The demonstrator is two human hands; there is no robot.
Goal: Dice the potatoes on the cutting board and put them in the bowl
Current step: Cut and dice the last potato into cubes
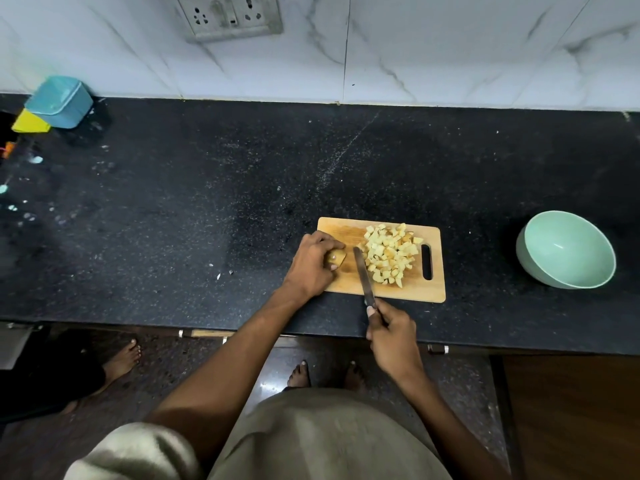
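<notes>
**Potato dice heaped on the board, 1 piece uncut**

Diced potatoes (390, 255) lie in a pale yellow heap on the right half of a wooden cutting board (349, 285), beside its handle slot. The board sits on a dark speckled bench (207, 188), near the front edge. At the board's left end the left hand (313, 265) curls its fingers over 1 uncut potato piece (337, 258) and holds it down on the wood. The right hand (393, 336) grips the handle of a knife (363, 277) just off the board's near edge; the blade runs away from the person across the board, between the held piece and the heap, its tip close to the dice. Whether the blade touches the wood cannot be told.

A mint-green bowl (568, 249) stands on the bench well to the right of the board, tilted toward the camera, with nothing visible inside. At the far left, against the marble-tiled wall (450, 46), sits a teal container (60, 102) with a yellow object (29, 122) beside it. A socket plate (228, 15) is fixed to the wall above.
</notes>
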